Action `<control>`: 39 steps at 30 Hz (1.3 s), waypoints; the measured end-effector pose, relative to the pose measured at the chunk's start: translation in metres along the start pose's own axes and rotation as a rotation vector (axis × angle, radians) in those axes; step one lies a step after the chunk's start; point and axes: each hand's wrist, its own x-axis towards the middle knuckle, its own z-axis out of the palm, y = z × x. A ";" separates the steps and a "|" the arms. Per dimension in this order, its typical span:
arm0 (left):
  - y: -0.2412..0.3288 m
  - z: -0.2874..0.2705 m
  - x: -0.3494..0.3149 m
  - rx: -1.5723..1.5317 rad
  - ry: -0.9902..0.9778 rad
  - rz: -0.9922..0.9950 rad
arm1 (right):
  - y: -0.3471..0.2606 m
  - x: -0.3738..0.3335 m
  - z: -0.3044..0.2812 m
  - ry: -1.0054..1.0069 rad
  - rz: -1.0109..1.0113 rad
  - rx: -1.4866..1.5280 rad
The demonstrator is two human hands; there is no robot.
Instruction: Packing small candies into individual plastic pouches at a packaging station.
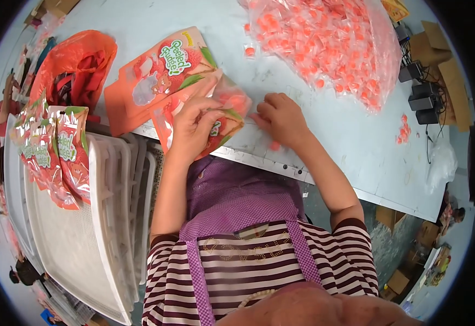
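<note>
My left hand (195, 122) pinches a red printed candy pouch (164, 120) near the table's front edge. Through the pouch's translucent side (233, 100), beyond my fingers, red-orange pieces show. To the right, my right hand (284, 120) is held just above the table, fingers curled together; what they hold, if anything, I cannot make out. One small red wrapped candy (274, 146) lies under that hand. Flat printed pouches (168, 68) lie in a stack beyond my left hand. A big clear bag of red wrapped candies (324, 46) rests at the far side.
At left, filled pouches (71, 149) lie on stacked white trays (58, 228), beside a red plastic bag (93, 51). Black power adapters (425, 100) with cords and a few loose candies (403, 130) sit at right. Cardboard boxes (452, 89) stand beyond the table edge.
</note>
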 end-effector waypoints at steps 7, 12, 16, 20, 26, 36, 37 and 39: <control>0.004 0.005 0.005 0.175 -0.074 0.087 | -0.024 0.037 -0.024 0.355 0.507 0.799; 0.004 0.009 0.003 0.075 -0.035 0.013 | -0.051 0.065 0.001 0.587 0.406 1.230; 0.006 0.013 0.004 -0.039 0.044 -0.021 | -0.055 0.055 0.008 0.433 0.382 1.179; 0.005 0.014 0.005 -0.197 0.107 -0.061 | -0.048 0.046 0.006 0.341 0.272 0.993; 0.008 0.010 0.003 0.076 -0.001 0.095 | -0.041 0.044 0.005 0.184 0.434 0.911; 0.015 0.011 -0.001 -0.245 -0.019 -0.055 | -0.051 0.069 -0.029 -0.044 -0.190 0.434; 0.015 0.009 -0.003 -0.245 -0.019 -0.053 | -0.051 0.068 -0.026 -0.043 -0.192 0.432; 0.012 0.005 -0.008 -0.323 -0.030 -0.029 | -0.055 0.064 -0.016 0.008 -0.256 0.456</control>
